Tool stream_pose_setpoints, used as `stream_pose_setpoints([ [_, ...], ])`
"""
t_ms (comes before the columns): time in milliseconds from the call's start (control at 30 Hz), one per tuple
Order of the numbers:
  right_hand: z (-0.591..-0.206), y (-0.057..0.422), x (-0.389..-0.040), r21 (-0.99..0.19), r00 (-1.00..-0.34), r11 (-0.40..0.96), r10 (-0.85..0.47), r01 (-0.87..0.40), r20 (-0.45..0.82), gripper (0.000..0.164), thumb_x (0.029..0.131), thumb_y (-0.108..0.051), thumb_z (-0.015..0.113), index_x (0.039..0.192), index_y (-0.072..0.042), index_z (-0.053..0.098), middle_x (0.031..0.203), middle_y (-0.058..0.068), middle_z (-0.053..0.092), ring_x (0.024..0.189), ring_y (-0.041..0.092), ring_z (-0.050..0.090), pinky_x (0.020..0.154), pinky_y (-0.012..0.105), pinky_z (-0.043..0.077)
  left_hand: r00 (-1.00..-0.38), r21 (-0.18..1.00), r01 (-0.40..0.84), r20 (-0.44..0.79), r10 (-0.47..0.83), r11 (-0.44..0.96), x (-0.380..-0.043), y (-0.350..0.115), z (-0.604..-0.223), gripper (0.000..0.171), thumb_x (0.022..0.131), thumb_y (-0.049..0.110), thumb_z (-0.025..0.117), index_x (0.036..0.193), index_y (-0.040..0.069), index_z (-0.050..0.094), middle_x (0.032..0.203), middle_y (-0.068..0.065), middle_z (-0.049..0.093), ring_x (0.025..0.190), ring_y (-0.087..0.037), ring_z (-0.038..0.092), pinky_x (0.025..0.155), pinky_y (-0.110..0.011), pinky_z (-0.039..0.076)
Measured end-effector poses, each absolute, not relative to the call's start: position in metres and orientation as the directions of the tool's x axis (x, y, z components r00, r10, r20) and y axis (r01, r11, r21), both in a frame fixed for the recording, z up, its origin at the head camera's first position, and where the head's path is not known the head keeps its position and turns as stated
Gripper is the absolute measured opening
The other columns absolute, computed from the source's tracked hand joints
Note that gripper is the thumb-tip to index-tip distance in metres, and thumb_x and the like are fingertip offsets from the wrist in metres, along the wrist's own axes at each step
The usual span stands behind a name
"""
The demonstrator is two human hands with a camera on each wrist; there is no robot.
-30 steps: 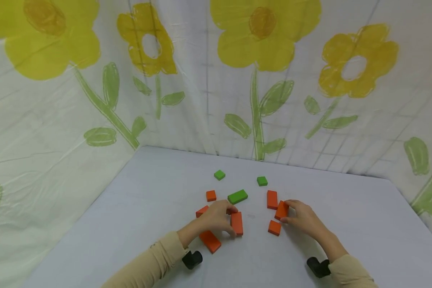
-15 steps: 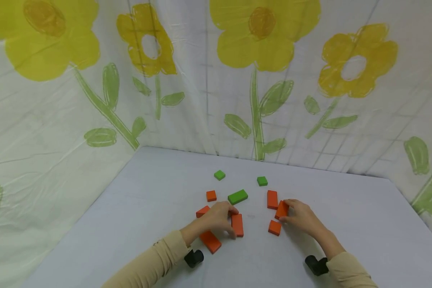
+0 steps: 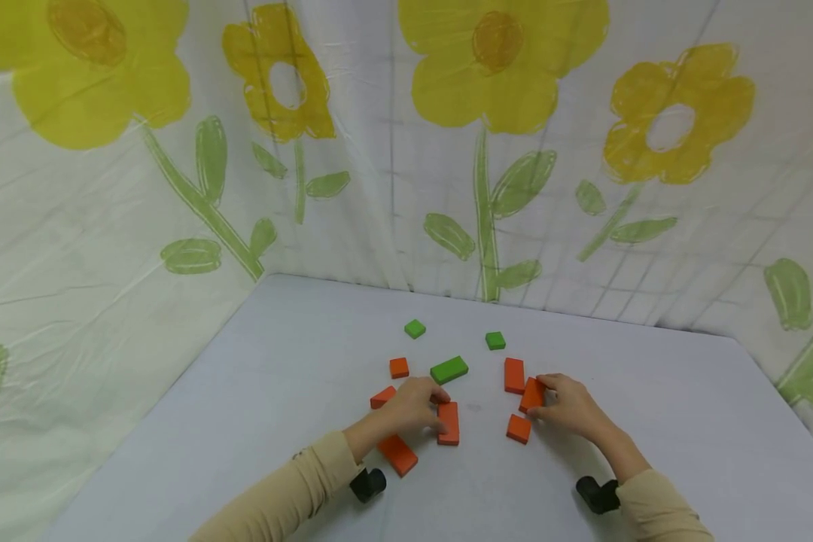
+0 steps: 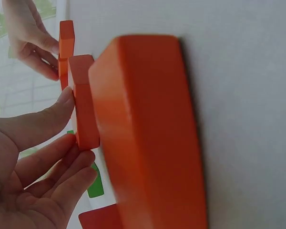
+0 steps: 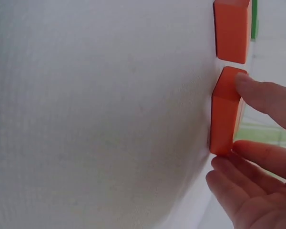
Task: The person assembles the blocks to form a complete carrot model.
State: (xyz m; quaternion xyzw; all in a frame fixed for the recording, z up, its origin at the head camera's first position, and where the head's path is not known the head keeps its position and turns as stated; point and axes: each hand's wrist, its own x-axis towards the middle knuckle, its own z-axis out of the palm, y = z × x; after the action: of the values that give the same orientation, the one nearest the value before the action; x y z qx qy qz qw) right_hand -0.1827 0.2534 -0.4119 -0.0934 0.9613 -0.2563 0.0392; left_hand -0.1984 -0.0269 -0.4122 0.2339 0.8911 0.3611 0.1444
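In the head view my left hand [image 3: 412, 406] is at a red rectangular block [image 3: 449, 423] lying on the table. Its thumb is on the block's near part and its fingertips are at the far end; the left wrist view shows this block [image 4: 85, 107] between thumb and fingers. My right hand [image 3: 570, 406] pinches another red rectangular block [image 3: 531, 395] by its ends, seen closely in the right wrist view [image 5: 225, 114]. A small red block [image 3: 519, 428] lies just in front of it, and a red rectangular block [image 3: 514, 376] stands beside its far left corner.
Under my left forearm lie a long red block [image 3: 398, 455] and a partly hidden red block [image 3: 382, 397]. Farther back are a small orange block [image 3: 399, 367], a green rectangular block [image 3: 449, 369] and two small green blocks, left [image 3: 415, 329] and right [image 3: 495, 341]. A flowered curtain closes the back.
My left thumb has come in from beside the block onto its near part, so the hand has narrowed. The right hand and its block stay almost still.
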Motion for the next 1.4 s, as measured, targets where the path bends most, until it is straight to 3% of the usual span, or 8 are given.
stream_pose_setpoints([
  [200, -0.413, 0.257, -0.186, -0.499, -0.975, 0.849, -0.220, -0.173, -0.036, 0.061, 0.077, -0.011, 0.080, 0.123, 0.019, 0.054, 0.121, 0.032, 0.057, 0.108, 0.045, 0.055, 0.089, 0.053, 0.048, -0.840, 0.712, 0.314, -0.101, 0.533, 0.628, -0.202, -0.027, -0.411, 0.034, 0.079, 0.006, 0.080, 0.110, -0.003, 0.070, 0.101, -0.006, 0.067, 0.093, -0.021, 0.059, 0.082, -0.030, 0.049],
  [400, -0.408, 0.260, -0.186, -0.513, -0.981, 0.845, -0.193, -0.149, -0.034, 0.060, 0.074, -0.013, 0.082, 0.120, 0.016, 0.057, 0.117, 0.030, 0.060, 0.104, 0.043, 0.056, 0.085, 0.052, 0.050, -0.835, 0.705, 0.332, -0.089, 0.542, 0.627, -0.203, -0.027, -0.413, 0.028, 0.080, 0.003, 0.078, 0.107, -0.002, 0.072, 0.095, -0.005, 0.067, 0.085, -0.017, 0.056, 0.076, -0.025, 0.047],
  [667, -0.399, 0.257, -0.182, -0.558, -0.981, 0.807, -0.181, -0.191, 0.073, 0.057, 0.073, -0.012, 0.083, 0.119, 0.014, 0.059, 0.115, 0.028, 0.061, 0.104, 0.045, 0.057, 0.085, 0.051, 0.050, -0.834, 0.723, 0.317, -0.097, 0.543, 0.614, -0.204, -0.027, -0.413, 0.026, 0.080, 0.001, 0.077, 0.105, -0.002, 0.072, 0.095, -0.006, 0.068, 0.084, -0.016, 0.057, 0.076, -0.026, 0.048],
  [1000, -0.402, 0.223, -0.173, -0.699, -0.927, 0.654, -0.374, -0.289, 0.034, 0.057, 0.070, -0.012, 0.087, 0.116, 0.010, 0.062, 0.114, 0.019, 0.064, 0.106, 0.040, 0.061, 0.088, 0.047, 0.051, -0.844, 0.720, 0.303, -0.101, 0.526, 0.624, -0.203, -0.025, -0.411, 0.023, 0.081, 0.000, 0.076, 0.104, -0.003, 0.073, 0.095, -0.006, 0.069, 0.086, -0.018, 0.059, 0.078, -0.028, 0.049],
  [1400, -0.411, 0.199, -0.178, -0.652, -0.854, 0.634, -0.519, -0.417, 0.042, 0.054, 0.066, -0.015, 0.089, 0.110, 0.006, 0.066, 0.107, 0.011, 0.067, 0.100, 0.032, 0.062, 0.084, 0.044, 0.053, -0.845, 0.716, 0.305, -0.101, 0.525, 0.628, -0.206, -0.024, -0.411, 0.022, 0.079, -0.002, 0.077, 0.101, -0.003, 0.074, 0.093, -0.006, 0.069, 0.081, -0.015, 0.057, 0.074, -0.026, 0.049],
])
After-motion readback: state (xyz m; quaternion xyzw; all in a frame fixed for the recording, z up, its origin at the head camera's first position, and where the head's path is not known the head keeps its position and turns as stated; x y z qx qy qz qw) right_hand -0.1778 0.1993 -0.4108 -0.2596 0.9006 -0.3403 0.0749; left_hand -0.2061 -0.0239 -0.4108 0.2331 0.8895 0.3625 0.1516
